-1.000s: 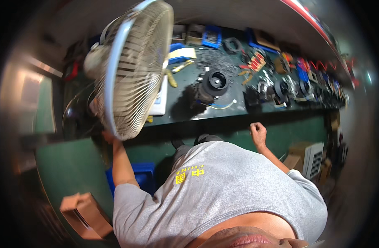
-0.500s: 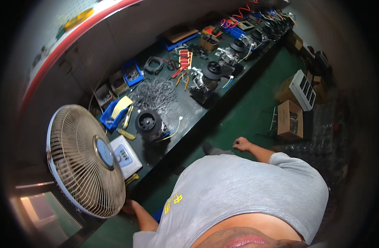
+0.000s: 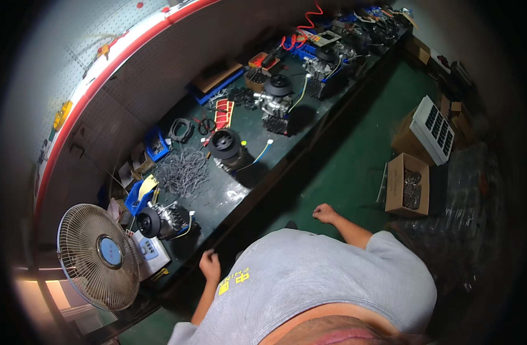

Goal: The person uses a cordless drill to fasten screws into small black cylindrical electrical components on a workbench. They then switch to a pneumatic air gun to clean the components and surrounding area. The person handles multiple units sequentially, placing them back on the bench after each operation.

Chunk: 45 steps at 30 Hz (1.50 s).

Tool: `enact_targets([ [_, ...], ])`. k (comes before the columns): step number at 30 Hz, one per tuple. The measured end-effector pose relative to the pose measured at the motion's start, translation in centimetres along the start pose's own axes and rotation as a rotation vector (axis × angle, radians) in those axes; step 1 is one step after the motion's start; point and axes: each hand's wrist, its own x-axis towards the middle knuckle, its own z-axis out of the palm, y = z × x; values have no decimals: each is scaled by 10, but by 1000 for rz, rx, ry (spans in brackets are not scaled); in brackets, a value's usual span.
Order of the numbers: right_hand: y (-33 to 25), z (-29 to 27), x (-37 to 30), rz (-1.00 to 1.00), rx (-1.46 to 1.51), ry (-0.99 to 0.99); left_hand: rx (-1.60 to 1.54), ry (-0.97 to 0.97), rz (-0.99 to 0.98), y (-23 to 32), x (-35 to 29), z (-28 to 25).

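My left hand (image 3: 210, 265) hangs beside the bench's front edge, loosely curled, apart from the bench, with nothing visible in it. Over the green floor, my right hand (image 3: 325, 213) is held closed like a fist, and no object shows in it. Nearest my left hand on the bench (image 3: 209, 215) is a metal motor-like assembly (image 3: 170, 218) with a black fan wheel and a wire lead. Another such assembly (image 3: 226, 146) stands farther along, its black wheel facing up. Beyond it come a third (image 3: 277, 98) and a fourth (image 3: 320, 66).
At left a caged electric fan (image 3: 102, 256) stands next to a white control box (image 3: 150, 251). A pile of grey strips (image 3: 183, 172), blue bins (image 3: 156, 144) and a red-and-yellow card (image 3: 224, 113) lie on the bench. To the right, an open carton (image 3: 393, 184) holds small parts.
The whole view has shifted, so the bench, its assemblies and the fan sit lower and farther left. My left hand has come out from beside the fan into plain sight. My right hand stays closed.
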Motion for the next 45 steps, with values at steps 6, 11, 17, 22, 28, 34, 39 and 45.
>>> enact_targets([
  [6, 81, -59, 0, 264, 481, 167, -167, -288, 543, 295, 82, 89],
  [11, 132, -63, -14, 422, 651, 232, -311, -348, 799, 453, 192, 122],
  [17, 212, -28, -13, 207, 433, 406, 227, -272, 899, 546, 414, 217],
  [22, 235, -47, -35, 552, 356, 259, 550, -334, 712, 553, 564, 312],
  [28, 273, -105, -71, 723, 353, 377, 487, -410, 592, 563, 675, 482],
  [34, 230, -201, -41, 824, 494, 366, 656, -443, 433, 548, 723, 556],
  [39, 266, -210, 0, 720, 486, 368, 673, -412, 385, 531, 739, 566],
  [45, 337, -226, 23, 420, 358, 399, 441, -356, 740, 573, 715, 556],
])
